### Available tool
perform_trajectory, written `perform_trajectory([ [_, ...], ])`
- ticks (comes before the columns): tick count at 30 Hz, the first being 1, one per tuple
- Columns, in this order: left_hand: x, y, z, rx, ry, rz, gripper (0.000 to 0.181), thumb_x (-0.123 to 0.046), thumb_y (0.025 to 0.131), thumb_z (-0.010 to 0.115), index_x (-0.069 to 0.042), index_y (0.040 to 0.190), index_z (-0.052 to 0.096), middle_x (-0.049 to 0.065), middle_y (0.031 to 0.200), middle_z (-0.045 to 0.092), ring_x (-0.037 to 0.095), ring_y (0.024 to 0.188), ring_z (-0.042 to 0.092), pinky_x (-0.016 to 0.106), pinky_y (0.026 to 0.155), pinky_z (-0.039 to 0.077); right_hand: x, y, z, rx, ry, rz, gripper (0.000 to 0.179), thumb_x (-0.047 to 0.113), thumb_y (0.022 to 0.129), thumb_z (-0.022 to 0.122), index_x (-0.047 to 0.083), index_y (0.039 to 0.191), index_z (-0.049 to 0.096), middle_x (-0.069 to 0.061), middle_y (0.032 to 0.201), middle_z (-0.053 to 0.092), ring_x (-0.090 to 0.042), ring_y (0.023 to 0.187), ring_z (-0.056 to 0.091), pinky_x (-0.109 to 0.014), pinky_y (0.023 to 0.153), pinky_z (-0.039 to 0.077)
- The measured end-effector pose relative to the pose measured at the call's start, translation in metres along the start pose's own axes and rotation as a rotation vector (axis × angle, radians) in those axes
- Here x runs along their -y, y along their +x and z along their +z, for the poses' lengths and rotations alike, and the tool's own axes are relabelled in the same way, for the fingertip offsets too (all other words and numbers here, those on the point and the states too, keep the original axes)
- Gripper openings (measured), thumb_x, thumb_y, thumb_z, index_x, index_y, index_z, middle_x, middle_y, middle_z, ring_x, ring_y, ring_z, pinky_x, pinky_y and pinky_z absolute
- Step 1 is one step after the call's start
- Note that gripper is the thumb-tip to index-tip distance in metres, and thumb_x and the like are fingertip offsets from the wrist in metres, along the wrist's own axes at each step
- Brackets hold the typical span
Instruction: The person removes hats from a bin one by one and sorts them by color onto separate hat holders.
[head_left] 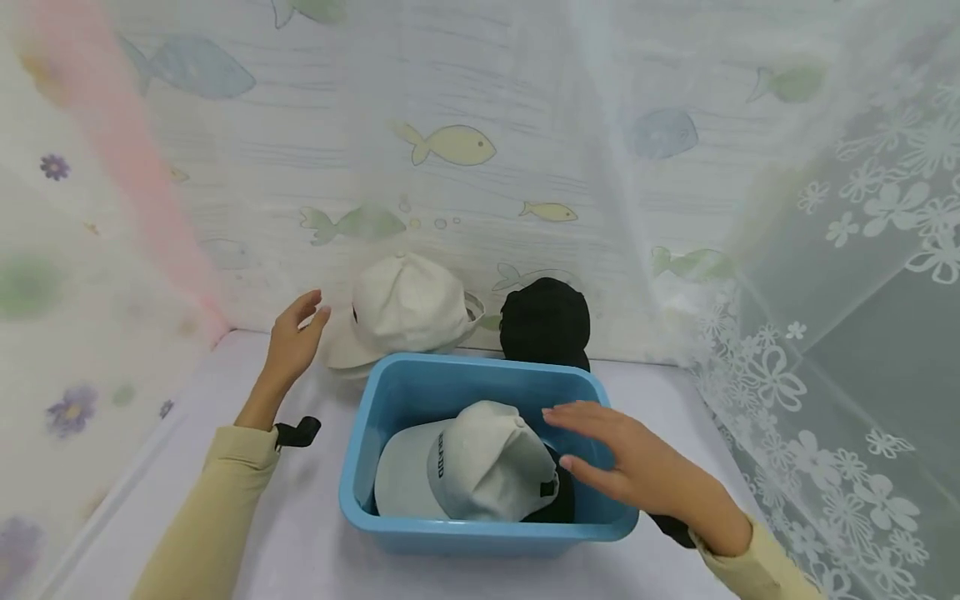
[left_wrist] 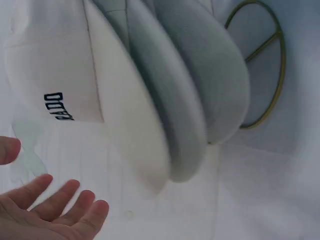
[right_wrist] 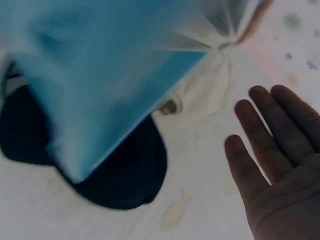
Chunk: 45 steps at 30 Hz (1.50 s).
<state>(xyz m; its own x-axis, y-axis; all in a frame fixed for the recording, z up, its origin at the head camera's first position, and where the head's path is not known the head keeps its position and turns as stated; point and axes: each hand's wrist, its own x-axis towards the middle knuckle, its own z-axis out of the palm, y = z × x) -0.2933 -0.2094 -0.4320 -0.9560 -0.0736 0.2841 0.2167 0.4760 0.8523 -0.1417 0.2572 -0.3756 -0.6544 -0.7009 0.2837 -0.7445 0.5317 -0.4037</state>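
My left hand, fingers spread and holding nothing, is just left of the cream caps behind the bin. In the left wrist view, several stacked brims show beneath the lettered cream cap, and the left hand is near them. A blue plastic bin holds a pale cap with dark lettering, brim to the left, over something dark. My right hand hovers above the bin's right side, beside that cap, with fingers extended. Its palm and fingers look bare in the right wrist view.
A black cap sits behind the bin, right of the cream ones. A gold wire ring shows beside the stacked brims. Sheer curtains with fish prints hang at the back, and lace netting on the right.
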Motion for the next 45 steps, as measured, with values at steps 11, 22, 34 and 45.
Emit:
perform_trajectory([
  [11, 0.026, -0.017, 0.002, -0.012, -0.361, -0.428, 0.065, -0.023, 0.109, 0.041, 0.008, 0.159, 0.013, 0.03, 0.159, 0.031, 0.039, 0.144, 0.04, 0.045, 0.115, 0.04, -0.036, 0.135, 0.001, -0.007, 0.36, 0.108, 0.041, 0.011, 0.108, 0.049, -0.004, 0.146, 0.05, -0.019, 0.147, 0.055, -0.031, 0.135, 0.055, -0.044, 0.109, 0.049],
  [22, 0.037, -0.021, 0.003, -0.063, -0.676, -0.586, 0.063, -0.013, 0.106, 0.052, 0.004, 0.159, 0.023, 0.009, 0.13, 0.053, 0.008, 0.108, 0.059, 0.025, 0.106, 0.047, -0.062, 0.195, 0.037, -0.051, 0.372, 0.266, 0.046, 0.013, 0.108, 0.049, -0.005, 0.149, 0.045, -0.021, 0.143, 0.058, -0.033, 0.129, 0.058, -0.045, 0.108, 0.048],
  [34, 0.054, -0.027, -0.001, 0.043, -0.976, -0.6, 0.013, -0.009, 0.106, 0.054, -0.01, 0.103, 0.066, -0.001, 0.095, 0.071, 0.009, 0.09, 0.07, 0.024, 0.085, 0.059, -0.065, 0.207, 0.046, -0.087, 0.502, 0.464, 0.048, 0.02, 0.107, 0.053, -0.002, 0.15, 0.045, -0.021, 0.142, 0.054, -0.034, 0.128, 0.055, -0.046, 0.109, 0.047],
  [45, 0.055, -0.019, 0.0, 0.026, -1.016, -0.658, 0.046, -0.02, 0.103, 0.06, -0.006, 0.144, 0.045, -0.004, 0.093, 0.07, 0.005, 0.089, 0.068, 0.021, 0.079, 0.059, -0.077, 0.221, 0.039, -0.119, 0.758, 0.571, 0.045, 0.023, 0.109, 0.049, -0.006, 0.143, 0.053, -0.023, 0.137, 0.058, -0.033, 0.116, 0.061, -0.046, 0.109, 0.048],
])
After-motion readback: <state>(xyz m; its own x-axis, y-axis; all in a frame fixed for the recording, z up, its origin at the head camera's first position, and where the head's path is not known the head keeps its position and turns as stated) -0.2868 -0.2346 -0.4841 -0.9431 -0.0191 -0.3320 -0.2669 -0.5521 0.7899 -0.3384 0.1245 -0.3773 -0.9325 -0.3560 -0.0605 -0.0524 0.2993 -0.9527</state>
